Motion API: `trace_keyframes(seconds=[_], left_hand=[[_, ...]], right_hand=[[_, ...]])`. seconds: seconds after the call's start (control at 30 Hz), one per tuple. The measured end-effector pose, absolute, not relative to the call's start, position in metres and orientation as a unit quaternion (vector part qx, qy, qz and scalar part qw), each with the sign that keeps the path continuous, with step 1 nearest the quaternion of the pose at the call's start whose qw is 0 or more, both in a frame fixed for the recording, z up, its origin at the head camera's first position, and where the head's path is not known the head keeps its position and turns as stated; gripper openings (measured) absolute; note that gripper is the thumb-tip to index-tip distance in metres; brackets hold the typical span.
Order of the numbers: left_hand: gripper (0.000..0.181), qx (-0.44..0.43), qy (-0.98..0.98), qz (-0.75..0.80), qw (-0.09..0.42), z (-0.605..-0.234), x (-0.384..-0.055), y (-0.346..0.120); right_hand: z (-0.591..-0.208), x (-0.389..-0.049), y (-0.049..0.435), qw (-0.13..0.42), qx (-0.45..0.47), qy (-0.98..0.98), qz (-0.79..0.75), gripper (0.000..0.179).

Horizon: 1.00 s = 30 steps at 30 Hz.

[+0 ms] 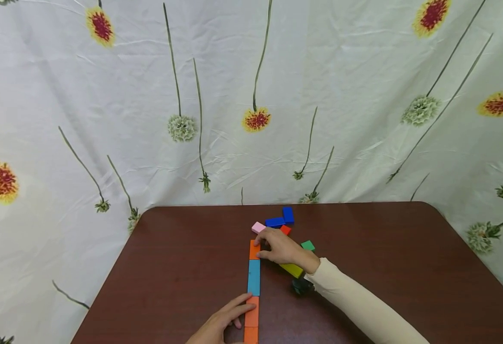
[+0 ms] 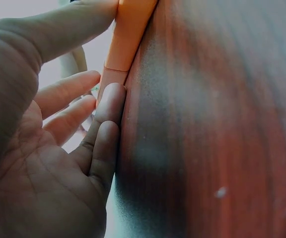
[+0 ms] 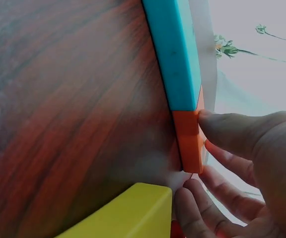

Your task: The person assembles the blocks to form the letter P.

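A straight row of toy blocks runs away from me along the table. At its far end my right hand [image 1: 283,248] pinches a short orange block [image 1: 254,250], thumb and index fingertips on it. This block abuts a longer light blue block [image 1: 254,278], as the right wrist view also shows. Closer to me, my left hand [image 1: 221,320] lies along the row's left side, its extended fingertips touching an orange block [image 1: 252,315]. Another orange block [image 1: 251,335] follows, cut off by the frame's bottom. In the left wrist view, the thumb touches an orange block [image 2: 128,39].
Beside and beyond the right hand lie loose blocks: yellow [image 1: 292,270], green [image 1: 308,245], red [image 1: 285,230], pink [image 1: 258,228] and two dark blue ones [image 1: 275,222]. Under the right sleeve sits a small dark object [image 1: 301,286]. A flowered curtain [image 1: 217,157] hangs behind the brown table [image 1: 182,258].
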<state>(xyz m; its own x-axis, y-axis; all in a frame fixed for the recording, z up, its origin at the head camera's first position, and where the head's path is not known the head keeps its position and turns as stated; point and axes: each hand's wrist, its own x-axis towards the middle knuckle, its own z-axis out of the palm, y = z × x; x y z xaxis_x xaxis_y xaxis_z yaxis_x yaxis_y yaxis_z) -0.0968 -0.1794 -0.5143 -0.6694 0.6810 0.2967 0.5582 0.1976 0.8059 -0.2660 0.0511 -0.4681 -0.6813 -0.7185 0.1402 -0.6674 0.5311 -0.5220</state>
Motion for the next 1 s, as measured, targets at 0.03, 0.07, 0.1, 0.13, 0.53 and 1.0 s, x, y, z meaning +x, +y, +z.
trace_keyframes(seconds=[0.03,0.07,0.1,0.13,0.53,1.0], left_hand=[[0.066,0.404,0.771,0.489,0.061,-0.514,-0.097,-0.179],[0.066,0.406,0.770,0.489,0.058,-0.514,-0.097,-0.179],[0.067,0.407,0.770,0.488,0.056,-0.514,-0.097,-0.179],[0.067,0.410,0.770,0.487,0.053,-0.515,-0.097,-0.179],[0.067,0.418,0.768,0.484,0.026,-0.519,-0.098,-0.179],[0.068,0.400,0.770,0.494,0.060,-0.518,-0.098,-0.179]], right_hand=[[-0.468,-0.266,0.051,0.048,-0.394,0.875,-0.276,0.024],[-0.468,-0.266,0.051,0.051,-0.391,0.877,-0.275,0.024],[-0.468,-0.266,0.051,0.054,-0.388,0.878,-0.275,0.024],[-0.468,-0.265,0.050,0.055,-0.388,0.878,-0.275,0.024],[-0.464,-0.270,0.055,0.045,-0.407,0.870,-0.274,0.019],[-0.463,-0.307,0.070,0.063,-0.407,0.864,-0.289,0.010]])
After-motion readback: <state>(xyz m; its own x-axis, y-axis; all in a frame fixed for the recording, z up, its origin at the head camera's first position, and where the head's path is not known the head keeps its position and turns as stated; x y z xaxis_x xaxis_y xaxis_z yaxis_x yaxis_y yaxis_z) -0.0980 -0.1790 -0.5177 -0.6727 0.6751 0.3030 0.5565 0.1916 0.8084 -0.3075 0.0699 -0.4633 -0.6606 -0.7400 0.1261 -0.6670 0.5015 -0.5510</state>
